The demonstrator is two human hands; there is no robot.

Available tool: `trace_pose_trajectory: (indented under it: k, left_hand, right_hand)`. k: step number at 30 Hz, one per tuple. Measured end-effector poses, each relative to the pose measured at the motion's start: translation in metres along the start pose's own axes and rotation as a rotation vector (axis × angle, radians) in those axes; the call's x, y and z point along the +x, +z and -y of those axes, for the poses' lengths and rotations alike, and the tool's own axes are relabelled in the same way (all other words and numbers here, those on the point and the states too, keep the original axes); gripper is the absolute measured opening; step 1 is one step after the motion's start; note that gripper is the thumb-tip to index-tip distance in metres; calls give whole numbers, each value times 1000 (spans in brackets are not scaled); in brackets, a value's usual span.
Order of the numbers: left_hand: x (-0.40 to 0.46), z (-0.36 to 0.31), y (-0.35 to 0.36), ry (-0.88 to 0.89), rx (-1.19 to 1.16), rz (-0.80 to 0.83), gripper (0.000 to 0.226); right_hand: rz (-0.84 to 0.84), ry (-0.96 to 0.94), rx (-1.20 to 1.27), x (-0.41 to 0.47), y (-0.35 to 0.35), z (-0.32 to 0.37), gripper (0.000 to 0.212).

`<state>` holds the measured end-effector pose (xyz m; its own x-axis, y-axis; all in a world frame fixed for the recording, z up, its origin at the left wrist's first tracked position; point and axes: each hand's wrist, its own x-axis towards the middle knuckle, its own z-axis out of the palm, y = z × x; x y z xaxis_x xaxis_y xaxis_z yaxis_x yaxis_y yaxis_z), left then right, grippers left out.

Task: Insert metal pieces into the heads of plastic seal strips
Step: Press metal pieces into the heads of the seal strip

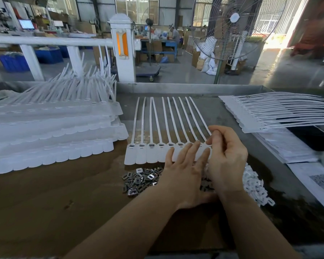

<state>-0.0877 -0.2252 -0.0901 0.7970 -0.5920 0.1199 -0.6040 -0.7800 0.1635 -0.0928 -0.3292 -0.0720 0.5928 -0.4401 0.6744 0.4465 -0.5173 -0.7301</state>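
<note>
A joined row of white plastic seal strips (150,152) lies flat in the middle of the table, tails pointing away from me. Several heads on the left of the row show dark metal pieces in their slots. My left hand (185,165) rests flat on the row's right tabs, fingers spread. My right hand (226,156) hovers over the rightmost heads with thumb and fingertips pinched together; what they pinch is hidden. A pile of small metal pieces (140,179) lies just in front of the row, partly under my hands.
Tall stacks of seal strip rows (51,131) fill the left of the table. Another stack (273,113) lies at the right rear. A heap of small white plastic pieces (254,184) sits to the right of my hands. Papers (292,146) lie at the right edge.
</note>
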Motion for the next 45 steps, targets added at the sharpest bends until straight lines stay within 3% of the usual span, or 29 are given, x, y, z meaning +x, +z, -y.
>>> trace_pose_trajectory:
  k: [11,19,21,24,28,33,40,45]
  left_hand:
    - [19,-6,4,-88,69,15,79]
    - [13,8,-8,-97,-101,23,89]
    - [8,16,-20,-136,-173,-30,76]
    - [-5,31,-38,-167,-310,-174,34]
    - [-28,43,-49,-62,-448,-90,8]
    - [-46,43,-41,43,-271,119,33]
    - [-49,42,-36,-87,-224,-75,15]
    - [-45,30,-30,-43,-207,-62,15]
  right_hand:
    - [-38,-24,-24,1,0,-5,22]
    - [7,-22,-87,-1,0,-4,19]
    - [51,-58,-118,-2,0,-4,18]
    - [143,-166,-195,-5,3,-4,17]
    - [200,-306,-296,-11,11,-4,15]
    - [229,-338,-297,-13,13,-9,16]
    - [227,-312,-324,-14,13,-10,16]
    - [233,-265,-296,-13,12,-8,18]
